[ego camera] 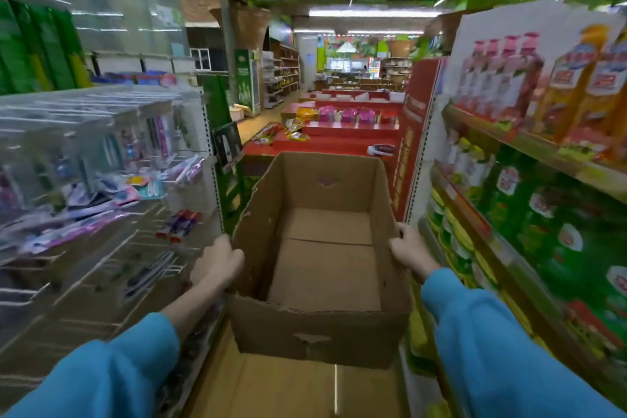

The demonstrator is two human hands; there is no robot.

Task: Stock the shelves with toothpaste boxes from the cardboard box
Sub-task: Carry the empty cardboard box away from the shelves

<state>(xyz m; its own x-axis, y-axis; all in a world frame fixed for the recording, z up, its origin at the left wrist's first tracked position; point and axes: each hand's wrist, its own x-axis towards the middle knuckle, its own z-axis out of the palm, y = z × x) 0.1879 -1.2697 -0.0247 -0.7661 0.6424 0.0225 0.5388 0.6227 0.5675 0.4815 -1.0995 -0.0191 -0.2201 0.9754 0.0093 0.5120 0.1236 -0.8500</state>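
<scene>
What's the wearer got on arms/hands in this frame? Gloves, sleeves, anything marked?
Both arms wear loose, plain blue long sleeves, pushed up short of the wrists. The left hand and right hand are bare: no gloves, rings or watch visible. No logos or markings show on the fabric.

The cardboard box (pixel 322 258) sits in the middle of the aisle, held above the floor (pixel 298 390) between both hands. The left hand (pixel 219 263) grips its left wall at the rim; the right hand (pixel 409 253) grips its right wall at the rim. Inside the box only the bottom flaps show. To the left stands a wire rack (pixel 101 180) with hanging toothbrush packs (pixel 135 153), and toothpaste boxes (pixel 179 222) lie on a lower shelf near the left hand. To the right runs a shelving unit (pixel 509 200) with bottles (pixel 502 78) on the upper shelf and refill pouches (pixel 559 241) below. Beyond the box, at the aisle's end, low display tables (pixel 339 132) stand in rows with packets on them.
</scene>
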